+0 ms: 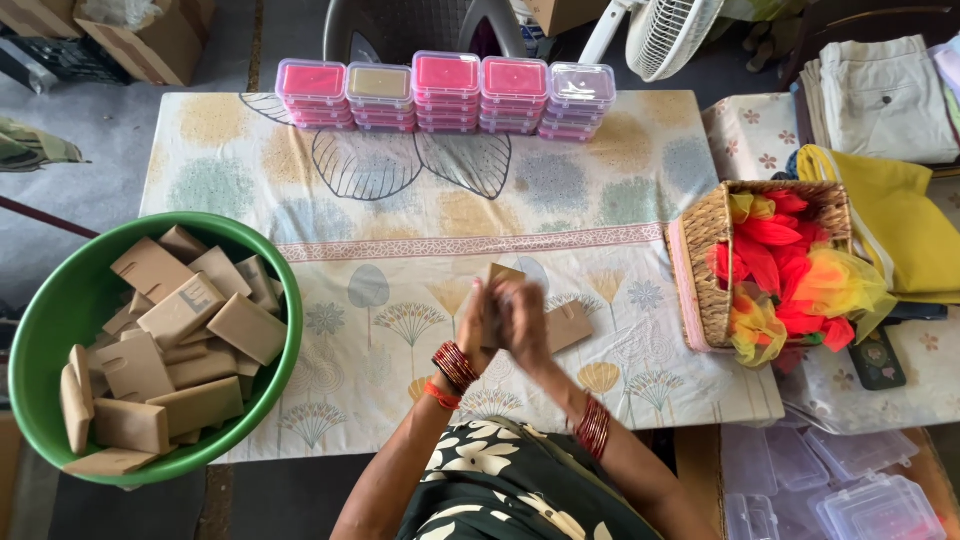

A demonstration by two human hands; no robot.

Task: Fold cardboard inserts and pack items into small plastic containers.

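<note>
A table covered with a pale cloth printed with leaves and flowers fills the middle of the view. At its left edge sits a big green basin, heaped with tan cardboard boxes lying at all angles. On the right a woven basket holds bunches of red, orange and yellow netting, and beyond it lie folded beige garments and a yellow cloth. Along the far edge of the table stand five stacks of clear-lidded plastic cases, most with pink contents, one with a tan one. A white fan stands behind them. Empty clear plastic cases lie at the lower right, below the table. Near the front edge of the table, the person's two hands meet over the cloth, both wrists ringed with red bangles. The left hand and the right hand are pressed close together, fingers curled around a small tan cardboard piece whose corner sticks up above them; motion blur hides how tightly each hand grips. Another flat tan cardboard piece lies on the cloth just beside the right hand.
</note>
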